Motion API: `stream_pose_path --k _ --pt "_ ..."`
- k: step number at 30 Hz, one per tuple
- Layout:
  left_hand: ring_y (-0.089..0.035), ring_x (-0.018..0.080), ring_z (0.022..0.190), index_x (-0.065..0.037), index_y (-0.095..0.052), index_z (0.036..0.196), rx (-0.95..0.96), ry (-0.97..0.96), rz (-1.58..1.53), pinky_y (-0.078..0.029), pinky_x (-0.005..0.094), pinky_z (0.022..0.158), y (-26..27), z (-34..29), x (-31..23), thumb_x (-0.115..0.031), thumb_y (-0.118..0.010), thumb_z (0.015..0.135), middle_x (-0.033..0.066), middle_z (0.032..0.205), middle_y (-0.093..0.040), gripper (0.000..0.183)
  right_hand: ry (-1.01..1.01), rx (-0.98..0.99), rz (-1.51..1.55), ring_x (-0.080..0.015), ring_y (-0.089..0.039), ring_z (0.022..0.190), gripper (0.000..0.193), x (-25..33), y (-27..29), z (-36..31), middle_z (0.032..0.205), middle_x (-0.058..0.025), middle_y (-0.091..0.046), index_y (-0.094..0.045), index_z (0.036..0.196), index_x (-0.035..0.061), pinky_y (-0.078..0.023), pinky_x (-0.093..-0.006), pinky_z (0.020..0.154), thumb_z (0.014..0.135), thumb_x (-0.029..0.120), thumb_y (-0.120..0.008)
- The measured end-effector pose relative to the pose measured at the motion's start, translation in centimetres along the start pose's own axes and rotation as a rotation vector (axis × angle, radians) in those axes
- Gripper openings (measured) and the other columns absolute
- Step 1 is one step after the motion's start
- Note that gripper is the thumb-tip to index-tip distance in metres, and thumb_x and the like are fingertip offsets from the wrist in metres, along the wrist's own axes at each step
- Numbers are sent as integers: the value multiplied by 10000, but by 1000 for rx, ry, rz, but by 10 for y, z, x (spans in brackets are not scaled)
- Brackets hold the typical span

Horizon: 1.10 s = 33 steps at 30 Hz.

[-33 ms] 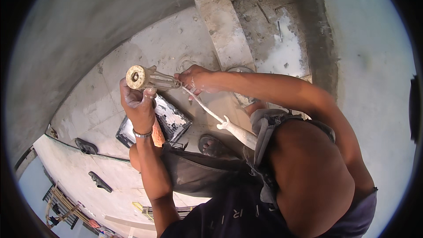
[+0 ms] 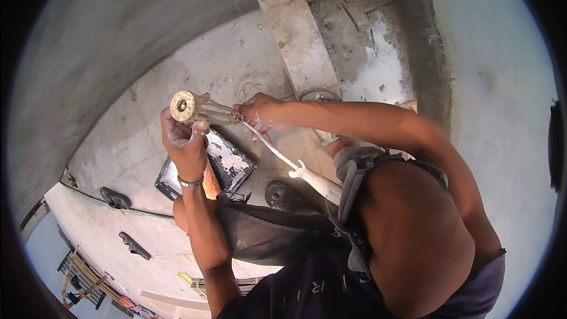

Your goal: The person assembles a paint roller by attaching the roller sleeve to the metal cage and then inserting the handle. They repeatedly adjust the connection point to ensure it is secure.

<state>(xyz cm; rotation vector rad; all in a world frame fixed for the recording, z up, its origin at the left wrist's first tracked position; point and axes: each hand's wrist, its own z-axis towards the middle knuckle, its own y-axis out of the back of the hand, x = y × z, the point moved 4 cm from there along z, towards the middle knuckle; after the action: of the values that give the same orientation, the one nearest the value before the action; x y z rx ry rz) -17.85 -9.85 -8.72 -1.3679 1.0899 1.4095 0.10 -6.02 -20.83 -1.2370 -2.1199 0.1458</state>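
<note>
Spanning the gap between the two hands, a cream-crusted roller frame [image 2: 208, 110] is held up above the tiled floor, its wire cage lying crosswise and its round end cap [image 2: 182, 106] at the left. The left hand [image 2: 186, 142] is clamped on the cap end from the near side, the thumb on one side and the other fingers curled round the far left. The right hand [image 2: 263, 112] has its fingertips pinched together on the cage's narrow right end, where the wires meet; exactly how each finger sits there is hidden. From that end a coated rod slants right and nearer to a pale, smeared handle [image 2: 319, 182], which rests by the dark trousers [image 2: 274, 236]. Below the cage stands a black tray [image 2: 241, 162] streaked with white, and an orange textured piece [image 2: 211, 184] shows beside the left wrist, which wears a metal band [image 2: 190, 183]. A foot in a dark sandal [image 2: 286, 197] is right of the tray. Two loose black sandals [image 2: 134, 245] lie well apart at the left. Farther off, a pale slab [image 2: 301, 41] borders rough ground with a white patch [image 2: 378, 74], and a grey wall [image 2: 118, 41] curves round the far left.
</note>
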Motion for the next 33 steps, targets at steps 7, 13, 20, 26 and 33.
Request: stream_pose_path --k 7,13,20,26,33 --pt "-619 120 793 48 -614 1228 -7 135 141 -498 272 687 22 -7 7 -126 -736 1000 69 964 -686 312 123 -153 -127 -176 -619 741 491 29 20 6 798 -67 -608 -700 1080 -9 -594 -381 664 1064 473 -609" --pt "-661 128 724 15 -570 1309 -365 -205 150 -446 211 533 -3 31 -30 -186 -683 1048 91 992 -709 348 382 -87 -578 -223 -622 784 750 139 20 5 843 -97 -604 -684 1102 -71 -558 -421 726 1062 643 -460" --pt "-734 170 946 37 -563 1289 -328 -93 158 -597 301 805 -38 24 -1 1 -753 958 118 1096 -731 384 251 -76 -776 -217 -606 773 721 141 45 47 762 -57 -526 -699 1085 -54 -547 -397 738 1066 623 -451" --pt "-709 146 1016 29 -617 1295 -279 158 337 -584 288 848 -67 -48 39 37 -752 930 88 1116 -710 389 170 54 -854 -276 -640 673 756 23 78 82 703 -138 -639 -660 741 -10 -503 -443 698 1023 665 -472" --pt "-722 374 1008 20 -710 1186 -255 69 381 -569 396 866 -55 -97 42 -10 -783 864 215 1153 -712 331 125 -47 -899 -297 -651 677 810 -44 67 82 655 -144 -640 -632 681 -2 -514 -439 738 1045 690 -419"
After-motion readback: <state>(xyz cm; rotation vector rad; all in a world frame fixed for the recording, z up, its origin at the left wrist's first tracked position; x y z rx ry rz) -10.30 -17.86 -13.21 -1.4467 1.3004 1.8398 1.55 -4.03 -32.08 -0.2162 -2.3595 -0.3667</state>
